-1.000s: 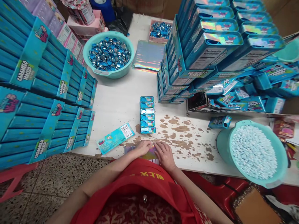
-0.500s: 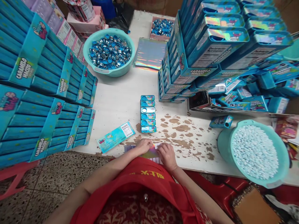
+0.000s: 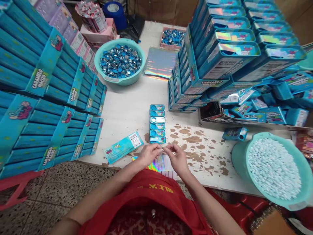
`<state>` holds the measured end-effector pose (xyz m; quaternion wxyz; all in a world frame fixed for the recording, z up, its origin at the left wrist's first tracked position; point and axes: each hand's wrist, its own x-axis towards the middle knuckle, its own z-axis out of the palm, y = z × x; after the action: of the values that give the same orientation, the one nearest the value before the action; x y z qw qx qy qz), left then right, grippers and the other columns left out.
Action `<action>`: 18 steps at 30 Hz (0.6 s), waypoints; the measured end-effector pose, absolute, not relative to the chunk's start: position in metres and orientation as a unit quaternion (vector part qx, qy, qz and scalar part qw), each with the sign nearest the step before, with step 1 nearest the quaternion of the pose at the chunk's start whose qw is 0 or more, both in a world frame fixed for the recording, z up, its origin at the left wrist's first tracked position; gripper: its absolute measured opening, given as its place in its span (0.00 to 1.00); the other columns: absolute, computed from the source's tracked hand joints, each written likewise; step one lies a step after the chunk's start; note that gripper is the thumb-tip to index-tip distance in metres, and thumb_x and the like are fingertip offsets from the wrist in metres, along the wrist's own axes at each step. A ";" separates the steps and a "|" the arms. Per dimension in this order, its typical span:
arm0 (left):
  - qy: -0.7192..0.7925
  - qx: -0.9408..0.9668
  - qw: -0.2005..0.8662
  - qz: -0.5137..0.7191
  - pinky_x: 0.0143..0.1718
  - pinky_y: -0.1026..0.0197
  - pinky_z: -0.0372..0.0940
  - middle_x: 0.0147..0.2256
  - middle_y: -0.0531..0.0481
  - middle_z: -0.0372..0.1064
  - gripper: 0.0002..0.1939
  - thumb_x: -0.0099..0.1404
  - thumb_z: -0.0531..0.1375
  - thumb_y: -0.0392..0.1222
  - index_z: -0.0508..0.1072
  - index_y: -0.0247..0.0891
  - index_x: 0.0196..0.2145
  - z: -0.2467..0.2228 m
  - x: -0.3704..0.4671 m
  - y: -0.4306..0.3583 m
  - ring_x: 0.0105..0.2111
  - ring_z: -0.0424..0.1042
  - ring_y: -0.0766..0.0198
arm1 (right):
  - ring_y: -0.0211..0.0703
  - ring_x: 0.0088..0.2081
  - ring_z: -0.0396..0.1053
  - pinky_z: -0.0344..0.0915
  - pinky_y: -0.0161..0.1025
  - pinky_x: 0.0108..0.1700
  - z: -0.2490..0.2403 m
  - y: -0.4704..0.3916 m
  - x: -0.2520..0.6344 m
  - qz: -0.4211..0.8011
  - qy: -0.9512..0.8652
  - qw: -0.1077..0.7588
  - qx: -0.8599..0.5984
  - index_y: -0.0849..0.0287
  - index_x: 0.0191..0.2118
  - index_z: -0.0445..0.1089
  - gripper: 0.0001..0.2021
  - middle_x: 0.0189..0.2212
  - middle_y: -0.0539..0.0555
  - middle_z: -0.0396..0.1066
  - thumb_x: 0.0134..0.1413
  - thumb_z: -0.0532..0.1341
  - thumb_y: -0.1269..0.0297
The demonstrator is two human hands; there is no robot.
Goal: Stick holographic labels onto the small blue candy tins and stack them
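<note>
My left hand (image 3: 149,154) and my right hand (image 3: 177,158) meet at the near table edge, fingertips pinched together on a small holographic sticker. Beneath them lies a holographic sticker sheet (image 3: 158,164). Just beyond my fingers stands a row of several small blue tins (image 3: 157,124). A flat blue carton (image 3: 123,147) lies to the left of my left hand.
A teal bowl of metal lids (image 3: 120,61) sits far left, a teal bowl of white candies (image 3: 274,169) near right. Blue display boxes (image 3: 49,107) stack on the left, more blue boxes (image 3: 220,55) on the right. A holographic sheet stack (image 3: 160,62) lies at the back.
My hands have lifted off the sticker sheet and come together, pinching a small sticker between the fingertips. The camera view shifted slightly.
</note>
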<state>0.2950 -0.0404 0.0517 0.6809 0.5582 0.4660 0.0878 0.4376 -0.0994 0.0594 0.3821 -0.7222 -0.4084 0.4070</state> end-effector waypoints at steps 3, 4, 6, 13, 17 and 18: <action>0.513 0.589 0.617 0.098 0.23 0.67 0.59 0.19 0.57 0.62 0.11 0.58 0.54 0.45 0.70 0.37 0.34 0.052 0.287 -0.013 0.20 0.64 0.69 | 0.43 0.33 0.63 0.61 0.41 0.39 0.044 -0.075 0.422 0.345 -0.398 0.397 -0.752 0.57 0.28 0.69 0.11 0.28 0.51 0.67 0.51 0.60 0.55; 0.521 0.603 0.596 0.102 0.23 0.67 0.59 0.20 0.58 0.62 0.11 0.59 0.53 0.44 0.70 0.38 0.36 0.051 0.285 -0.004 0.20 0.64 0.69 | 0.44 0.35 0.62 0.61 0.42 0.40 0.040 -0.067 0.418 0.314 -0.404 0.400 -0.760 0.57 0.27 0.70 0.11 0.29 0.52 0.65 0.50 0.60 0.54; 0.528 0.632 0.558 0.104 0.26 0.67 0.60 0.21 0.58 0.63 0.10 0.60 0.52 0.42 0.67 0.39 0.38 0.050 0.281 0.012 0.22 0.65 0.68 | 0.46 0.39 0.61 0.59 0.44 0.44 0.031 -0.054 0.413 0.259 -0.416 0.405 -0.772 0.57 0.27 0.71 0.12 0.32 0.54 0.63 0.50 0.60 0.53; 0.552 0.715 0.427 0.037 0.30 0.64 0.58 0.26 0.54 0.66 0.10 0.63 0.46 0.36 0.60 0.39 0.43 0.034 0.286 0.024 0.27 0.68 0.63 | 0.49 0.44 0.59 0.57 0.47 0.48 0.006 -0.036 0.405 0.206 -0.400 0.408 -0.794 0.59 0.26 0.69 0.10 0.35 0.56 0.59 0.50 0.60 0.57; 0.575 0.703 0.414 0.059 0.31 0.62 0.58 0.31 0.50 0.68 0.11 0.66 0.42 0.39 0.58 0.39 0.45 0.025 0.293 0.012 0.30 0.69 0.60 | 0.45 0.37 0.61 0.60 0.42 0.43 -0.002 -0.038 0.406 0.238 -0.319 0.438 -0.806 0.58 0.31 0.62 0.12 0.32 0.52 0.61 0.44 0.63 0.58; 0.586 0.693 0.414 0.068 0.31 0.62 0.58 0.33 0.49 0.68 0.11 0.67 0.41 0.39 0.57 0.39 0.45 0.024 0.295 0.009 0.31 0.69 0.60 | 0.43 0.36 0.61 0.60 0.41 0.41 -0.003 -0.038 0.406 0.244 -0.308 0.441 -0.806 0.57 0.31 0.60 0.13 0.31 0.51 0.61 0.43 0.64 0.59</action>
<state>0.2950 0.0090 0.0243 0.4137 0.6933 0.5861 0.0679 0.4064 -0.0377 -0.0027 0.4415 -0.8065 -0.3084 0.2441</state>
